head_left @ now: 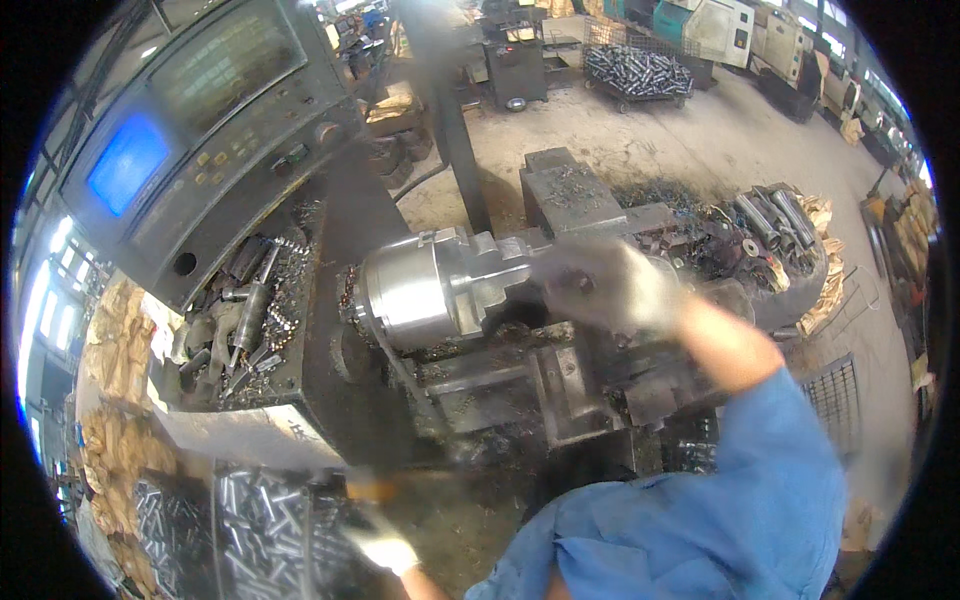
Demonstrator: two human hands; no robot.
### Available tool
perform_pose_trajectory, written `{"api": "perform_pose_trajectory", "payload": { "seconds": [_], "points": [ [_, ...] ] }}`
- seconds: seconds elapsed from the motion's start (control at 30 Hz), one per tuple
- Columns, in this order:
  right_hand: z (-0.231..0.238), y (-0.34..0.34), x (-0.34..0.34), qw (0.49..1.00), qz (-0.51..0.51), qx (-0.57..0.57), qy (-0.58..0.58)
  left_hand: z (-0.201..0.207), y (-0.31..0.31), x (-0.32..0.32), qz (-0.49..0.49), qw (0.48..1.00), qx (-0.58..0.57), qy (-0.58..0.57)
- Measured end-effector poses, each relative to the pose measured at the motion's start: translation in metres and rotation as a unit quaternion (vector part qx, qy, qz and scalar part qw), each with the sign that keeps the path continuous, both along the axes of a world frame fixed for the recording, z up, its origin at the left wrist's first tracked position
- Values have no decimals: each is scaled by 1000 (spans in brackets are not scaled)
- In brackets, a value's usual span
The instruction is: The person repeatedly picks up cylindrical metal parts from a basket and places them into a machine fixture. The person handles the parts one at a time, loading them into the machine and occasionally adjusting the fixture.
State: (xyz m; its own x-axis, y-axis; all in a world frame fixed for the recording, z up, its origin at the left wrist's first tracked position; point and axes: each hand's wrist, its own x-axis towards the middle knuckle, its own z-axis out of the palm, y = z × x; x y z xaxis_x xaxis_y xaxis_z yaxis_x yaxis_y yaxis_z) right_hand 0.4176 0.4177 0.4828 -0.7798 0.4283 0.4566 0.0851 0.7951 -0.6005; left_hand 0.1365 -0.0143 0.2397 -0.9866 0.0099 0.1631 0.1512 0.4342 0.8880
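Note:
My right hand (625,290), in a stained work glove, reaches over the lathe just right of the chuck jaws (490,280). Motion smears its fingers, and whether it holds a part cannot be made out. The bright round steel chuck (408,290) sits left of it. Low down, my left hand (388,548), in a pale glove, is beside a bin of short metal pieces (265,530). Its fingers are blurred too. A blurred orange-brown object (370,490) shows just above that hand; its kind is unclear.
A control panel with a blue screen (128,165) rises at the left. Metal rods and tools lie on the chip-strewn headstock top (290,375). Metal tubes (775,218) rest at the machine's right end. A wire cart of parts (640,75) stands farther back on the floor.

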Motion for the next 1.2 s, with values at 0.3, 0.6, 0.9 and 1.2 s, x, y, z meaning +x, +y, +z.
{"api": "perform_pose_trajectory", "payload": {
  "seconds": [0.3, 0.6, 0.9, 1.2],
  "points": [
    [-107, -110, 35, 978, 125, -165, -16, 251, 286, -57, -215, 823, -146, 506],
    [-177, -106, 68, 951, 105, -262, -126, 317, 386, -73, -195, 872, -293, 340],
    [-236, -198, -42, 919, 332, -185, -107, 29, -25, 141, -196, 951, -232, 56],
    [-292, -551, -107, 734, 547, -7, -402, -176, -560, 767, 488, 559, -367, -561]
  ]
}}
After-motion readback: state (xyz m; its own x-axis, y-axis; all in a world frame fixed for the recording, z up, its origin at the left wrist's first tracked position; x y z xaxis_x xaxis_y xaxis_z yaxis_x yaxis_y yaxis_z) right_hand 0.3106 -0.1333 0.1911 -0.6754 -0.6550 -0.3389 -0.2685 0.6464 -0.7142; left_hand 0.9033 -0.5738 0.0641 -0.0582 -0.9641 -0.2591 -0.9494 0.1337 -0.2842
